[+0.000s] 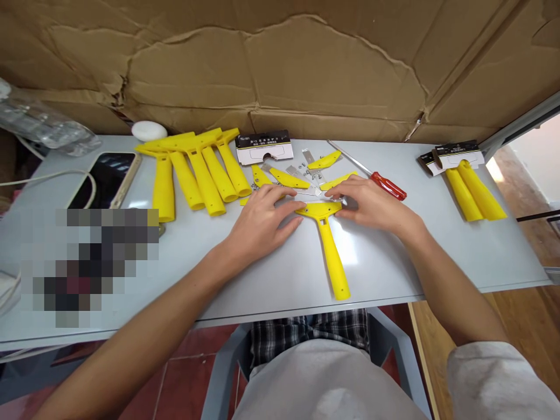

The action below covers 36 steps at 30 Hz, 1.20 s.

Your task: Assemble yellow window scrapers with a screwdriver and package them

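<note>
A yellow scraper (335,256) lies on the table before me, its wide head pointing away and its handle toward me. My left hand (265,219) pinches the left end of the head between thumb and fingers. At the right end, the fingers of my right hand (371,204) are closed on the head's edge. A thin metal blade edge shows along the top of the head, partly hidden by my fingers. Just beyond lie loose yellow head plates (289,178), metal blades (308,156) and small screws.
Several yellow scraper handles (209,172) lie in a row at left, near a phone (105,179). A red screwdriver (388,185) rests behind my right hand. Black-and-white cards (265,148) stand at the back; two carded scrapers (475,189) lie right. A cardboard wall (280,70) closes the back.
</note>
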Each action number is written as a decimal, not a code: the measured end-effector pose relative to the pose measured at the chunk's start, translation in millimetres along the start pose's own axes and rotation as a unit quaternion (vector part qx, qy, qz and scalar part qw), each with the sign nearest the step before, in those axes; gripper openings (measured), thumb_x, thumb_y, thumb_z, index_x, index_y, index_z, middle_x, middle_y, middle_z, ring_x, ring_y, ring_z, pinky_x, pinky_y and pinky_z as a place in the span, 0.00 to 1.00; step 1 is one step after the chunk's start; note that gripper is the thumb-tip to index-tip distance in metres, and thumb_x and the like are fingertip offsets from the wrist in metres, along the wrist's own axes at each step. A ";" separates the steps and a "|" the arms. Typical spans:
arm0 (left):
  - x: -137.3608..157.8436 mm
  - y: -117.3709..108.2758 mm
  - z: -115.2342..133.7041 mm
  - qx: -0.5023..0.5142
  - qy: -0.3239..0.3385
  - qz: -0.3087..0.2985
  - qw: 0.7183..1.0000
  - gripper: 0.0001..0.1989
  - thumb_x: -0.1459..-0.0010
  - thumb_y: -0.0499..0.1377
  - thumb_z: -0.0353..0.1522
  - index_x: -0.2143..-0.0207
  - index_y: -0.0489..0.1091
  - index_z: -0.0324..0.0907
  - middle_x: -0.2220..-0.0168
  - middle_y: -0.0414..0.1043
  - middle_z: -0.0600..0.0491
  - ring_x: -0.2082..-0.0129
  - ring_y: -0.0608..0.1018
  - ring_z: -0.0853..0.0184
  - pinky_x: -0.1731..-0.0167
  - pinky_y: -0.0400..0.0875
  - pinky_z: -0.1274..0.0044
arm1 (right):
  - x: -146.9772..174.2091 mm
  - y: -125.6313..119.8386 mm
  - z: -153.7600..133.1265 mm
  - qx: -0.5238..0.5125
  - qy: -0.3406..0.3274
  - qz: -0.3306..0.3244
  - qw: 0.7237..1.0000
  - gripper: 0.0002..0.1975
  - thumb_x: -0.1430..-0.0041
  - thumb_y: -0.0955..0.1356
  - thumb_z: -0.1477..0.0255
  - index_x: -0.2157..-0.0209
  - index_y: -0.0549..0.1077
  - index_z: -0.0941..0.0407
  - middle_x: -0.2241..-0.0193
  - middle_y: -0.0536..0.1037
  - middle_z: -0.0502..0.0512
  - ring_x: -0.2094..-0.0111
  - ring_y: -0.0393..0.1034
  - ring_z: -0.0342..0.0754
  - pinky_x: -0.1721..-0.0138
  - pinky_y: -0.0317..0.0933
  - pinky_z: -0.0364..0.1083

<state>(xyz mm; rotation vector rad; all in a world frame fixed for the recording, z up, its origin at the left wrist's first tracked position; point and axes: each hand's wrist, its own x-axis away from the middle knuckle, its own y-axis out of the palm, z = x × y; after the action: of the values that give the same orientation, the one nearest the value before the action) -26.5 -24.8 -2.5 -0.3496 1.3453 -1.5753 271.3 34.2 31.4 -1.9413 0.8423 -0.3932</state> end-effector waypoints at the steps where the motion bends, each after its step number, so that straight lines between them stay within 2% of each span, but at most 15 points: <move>1: -0.4 -1.5 -0.2 0.001 0.001 0.007 1.000 0.14 0.27 0.60 0.36 0.47 0.84 0.46 0.41 0.80 0.42 0.42 0.78 0.47 0.41 0.76 0.51 | 0.8 -2.6 -0.1 -0.001 0.002 -0.005 1.000 0.22 0.36 0.73 0.76 0.41 0.82 0.53 0.46 0.86 0.61 0.41 0.76 0.64 0.40 0.70 0.64; 4: -0.5 -8.1 4.8 0.019 -0.008 0.044 0.999 0.12 0.28 0.61 0.33 0.48 0.83 0.46 0.43 0.81 0.44 0.43 0.80 0.50 0.41 0.77 0.54 | 6.2 -15.0 -10.7 0.001 -0.004 0.012 1.000 0.23 0.36 0.75 0.73 0.39 0.81 0.52 0.44 0.83 0.62 0.40 0.74 0.65 0.38 0.68 0.65; 6: 0.4 -12.3 12.5 0.041 -0.020 0.068 0.997 0.12 0.29 0.60 0.30 0.49 0.83 0.48 0.45 0.82 0.46 0.45 0.81 0.54 0.42 0.78 0.57 | 11.2 -20.8 -30.7 0.010 -0.023 0.060 0.998 0.22 0.35 0.75 0.70 0.40 0.81 0.50 0.43 0.82 0.61 0.40 0.73 0.65 0.38 0.67 0.65; 8: 1.4 -14.3 20.9 0.057 -0.025 0.085 0.994 0.12 0.29 0.60 0.29 0.51 0.83 0.49 0.49 0.83 0.49 0.48 0.83 0.57 0.44 0.79 0.59 | 15.7 -17.3 -60.3 0.032 -0.049 0.094 0.994 0.15 0.29 0.72 0.69 0.43 0.82 0.48 0.47 0.82 0.60 0.43 0.73 0.63 0.40 0.67 0.63; 10: 2.1 -14.1 26.5 0.066 -0.021 0.099 0.993 0.11 0.29 0.59 0.30 0.52 0.82 0.48 0.51 0.84 0.49 0.50 0.84 0.58 0.46 0.80 0.61 | 17.9 -1.9 -93.2 0.071 -0.097 0.076 0.990 0.11 0.26 0.69 0.70 0.48 0.82 0.48 0.49 0.83 0.60 0.45 0.72 0.62 0.45 0.66 0.61; 13: 1.8 -12.5 25.6 0.071 -0.029 0.120 0.990 0.10 0.28 0.59 0.32 0.53 0.82 0.48 0.52 0.84 0.49 0.50 0.83 0.57 0.48 0.80 0.60 | 14.1 33.4 -131.9 0.157 -0.185 0.067 0.968 0.12 0.26 0.67 0.74 0.50 0.82 0.49 0.50 0.83 0.60 0.46 0.70 0.62 0.51 0.64 0.60; 16: 0.9 -11.6 16.7 0.060 -0.050 0.135 0.988 0.09 0.28 0.60 0.33 0.55 0.82 0.48 0.53 0.84 0.49 0.51 0.83 0.56 0.48 0.81 0.60 | 4.8 60.7 -149.9 0.239 -0.190 0.105 0.946 0.16 0.25 0.62 0.79 0.50 0.81 0.53 0.52 0.82 0.60 0.50 0.71 0.60 0.56 0.63 0.57; 21: 1.0 -7.1 2.2 0.025 -0.082 0.153 0.985 0.09 0.30 0.61 0.34 0.56 0.82 0.46 0.54 0.84 0.48 0.51 0.83 0.55 0.45 0.79 0.61 | -3.3 83.0 -162.4 0.266 -0.173 0.167 0.934 0.18 0.24 0.59 0.81 0.54 0.81 0.60 0.56 0.81 0.64 0.56 0.70 0.57 0.62 0.61 0.55; 23: 1.0 -3.9 -1.6 0.017 -0.088 0.150 0.985 0.09 0.31 0.61 0.34 0.56 0.82 0.45 0.54 0.85 0.47 0.51 0.82 0.54 0.45 0.78 0.60 | -1.4 95.8 -169.2 0.256 -0.182 0.158 0.936 0.16 0.25 0.61 0.80 0.56 0.81 0.60 0.56 0.80 0.64 0.57 0.70 0.57 0.61 0.62 0.55; 27: -1.8 -0.4 -8.9 0.012 -0.107 0.173 0.979 0.09 0.31 0.59 0.32 0.56 0.81 0.45 0.54 0.84 0.48 0.50 0.82 0.54 0.44 0.76 0.59 | 7.9 130.6 -185.5 0.191 -0.260 0.064 0.944 0.13 0.27 0.63 0.79 0.60 0.80 0.58 0.62 0.79 0.60 0.60 0.68 0.55 0.63 0.60 0.52; 31: -5.1 -6.8 -23.5 -0.009 -0.113 0.186 0.976 0.10 0.32 0.59 0.31 0.55 0.81 0.45 0.53 0.83 0.47 0.49 0.80 0.54 0.42 0.74 0.59 | 12.4 151.6 -196.4 0.179 -0.259 0.046 0.948 0.10 0.28 0.65 0.80 0.55 0.79 0.60 0.57 0.79 0.61 0.57 0.69 0.55 0.60 0.61 0.53; 33: -5.0 -14.6 -33.9 -0.006 -0.113 0.162 0.980 0.11 0.32 0.58 0.32 0.55 0.82 0.44 0.54 0.82 0.46 0.49 0.80 0.53 0.42 0.74 0.59 | 12.5 152.9 -197.0 0.186 -0.253 0.036 0.949 0.09 0.29 0.66 0.79 0.53 0.78 0.61 0.55 0.78 0.63 0.55 0.70 0.56 0.58 0.62 0.54; 36: -2.3 -29.6 -48.4 0.016 -0.078 0.078 0.994 0.14 0.32 0.58 0.34 0.54 0.84 0.43 0.51 0.82 0.46 0.47 0.79 0.53 0.40 0.73 0.59 | 17.4 149.6 -191.9 0.194 -0.262 0.020 0.945 0.11 0.27 0.66 0.78 0.48 0.77 0.63 0.49 0.79 0.66 0.48 0.72 0.58 0.51 0.66 0.55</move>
<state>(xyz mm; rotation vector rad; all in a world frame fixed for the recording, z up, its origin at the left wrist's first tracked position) -75.7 1.8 7.6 -0.3325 1.1979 -1.4081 112.9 -148.0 -3.7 -1.5467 0.4136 -0.0023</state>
